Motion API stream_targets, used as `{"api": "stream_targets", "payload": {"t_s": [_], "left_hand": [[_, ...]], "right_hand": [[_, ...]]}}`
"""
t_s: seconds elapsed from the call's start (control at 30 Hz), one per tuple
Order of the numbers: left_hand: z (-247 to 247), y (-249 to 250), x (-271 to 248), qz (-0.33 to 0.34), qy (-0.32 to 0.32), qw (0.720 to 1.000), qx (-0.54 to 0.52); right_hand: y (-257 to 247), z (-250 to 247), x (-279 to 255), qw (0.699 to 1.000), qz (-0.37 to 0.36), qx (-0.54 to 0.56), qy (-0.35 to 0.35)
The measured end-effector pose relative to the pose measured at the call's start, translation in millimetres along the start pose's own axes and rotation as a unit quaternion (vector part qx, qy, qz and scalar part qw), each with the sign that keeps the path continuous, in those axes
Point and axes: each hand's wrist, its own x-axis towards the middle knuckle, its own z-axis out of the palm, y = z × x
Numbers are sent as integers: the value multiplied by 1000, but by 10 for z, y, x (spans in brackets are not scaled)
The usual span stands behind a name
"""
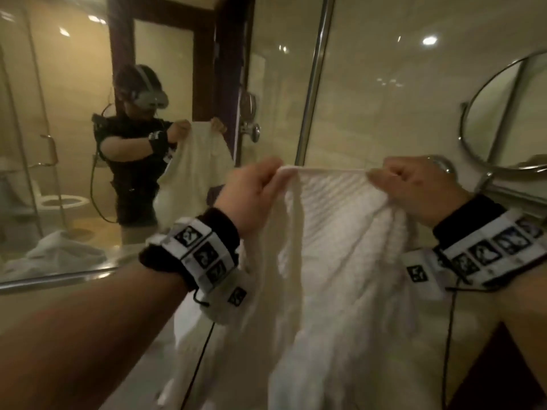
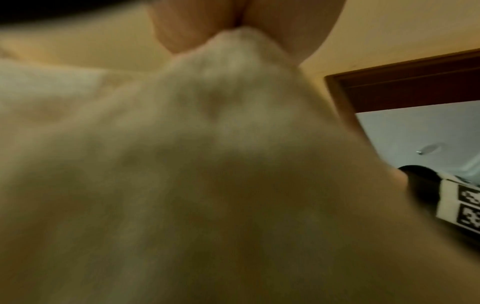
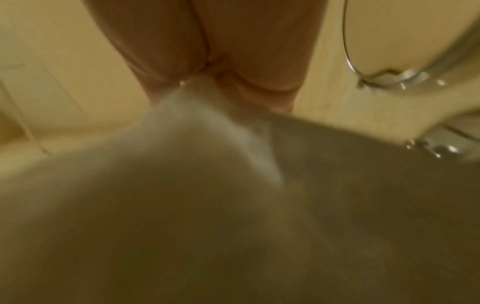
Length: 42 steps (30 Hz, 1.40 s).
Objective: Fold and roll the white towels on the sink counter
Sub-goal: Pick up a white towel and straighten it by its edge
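A white towel point(image 1: 334, 247) hangs in the air in front of me, its top edge stretched taut between my hands. My left hand point(image 1: 254, 184) pinches the top left corner and my right hand point(image 1: 414, 184) pinches the top right corner. The cloth drapes down over the counter point(image 1: 142, 365). In the left wrist view the towel point(image 2: 207, 164) fills most of the picture, pinched at the top by fingers point(image 2: 182, 24). The right wrist view likewise shows the towel point(image 3: 182, 185) bunched between fingers point(image 3: 161, 41).
A large wall mirror point(image 1: 59, 143) at the left reflects me holding the towel, a crumpled towel pile point(image 1: 56, 255) and a toilet. A round chrome mirror point(image 1: 509, 113) on an arm stands at the right. A dark wood edge point(image 1: 503, 365) lies at the lower right.
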Motion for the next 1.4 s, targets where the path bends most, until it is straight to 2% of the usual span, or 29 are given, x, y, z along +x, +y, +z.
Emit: {"api": "stream_targets", "payload": {"t_s": [0.07, 0.1, 0.17, 0.23, 0.3, 0.37, 0.43, 0.5, 0.57, 0.6, 0.67, 0.73, 0.8, 0.83, 0.9, 0.97, 1.07, 1.2, 1.4], "left_hand": [[-400, 365, 233, 28, 17, 999, 10], [-567, 498, 311, 27, 4, 999, 24], [-868, 688, 333, -9, -74, 994, 81], [-1021, 680, 273, -47, -183, 963, 194], [-1141, 599, 165, -80, -232, 925, 291], [-1334, 556, 58, -92, -201, 919, 326], [-1593, 609, -14, -85, -112, 942, 304], [-1824, 705, -40, -50, -10, 960, 275], [-1994, 811, -45, -1, 52, 960, 276], [-2056, 862, -45, 29, 68, 954, 290], [-2193, 919, -62, 82, 88, 937, 327], [-2329, 937, -83, 102, 91, 923, 361], [-2452, 911, -100, 67, 72, 907, 410], [-2514, 881, -114, 35, 51, 899, 434], [-2621, 781, -176, -42, 4, 883, 467], [-2703, 629, -259, -103, -26, 865, 491], [-2802, 413, -332, -146, -15, 852, 502], [-2936, 265, -382, -196, 38, 865, 461], [-3089, 193, -375, -163, 128, 878, 432]], "right_hand": [[-252, -217, 118, 997, -9, 40, 65], [-334, -291, 170, 994, -6, 59, 89], [-523, -416, 264, 991, -14, 63, 118], [-668, -495, 334, 991, -25, 62, 112], [-815, -553, 381, 994, -45, 53, 87], [-994, -595, 407, 997, -65, 7, 44], [-1112, -591, 439, 994, -63, -80, -48], [-1128, -528, 450, 969, -17, -164, -184], [-1051, -365, 408, 940, 27, -181, -287], [-999, -274, 372, 932, 30, -176, -315], [-883, -99, 356, 931, 6, -162, -326], [-833, -16, 362, 953, -10, -136, -269], [-807, -50, 428, 984, -30, -120, -131], [-819, -87, 473, 989, -48, -128, -47], [-878, -217, 573, 983, -77, -135, 96], [-962, -339, 678, 972, -106, -121, 170], [-1098, -400, 783, 962, -141, -125, 199], [-1098, -438, 858, 963, -128, -105, 215], [-865, -550, 838, 962, -103, -168, 191]]}}
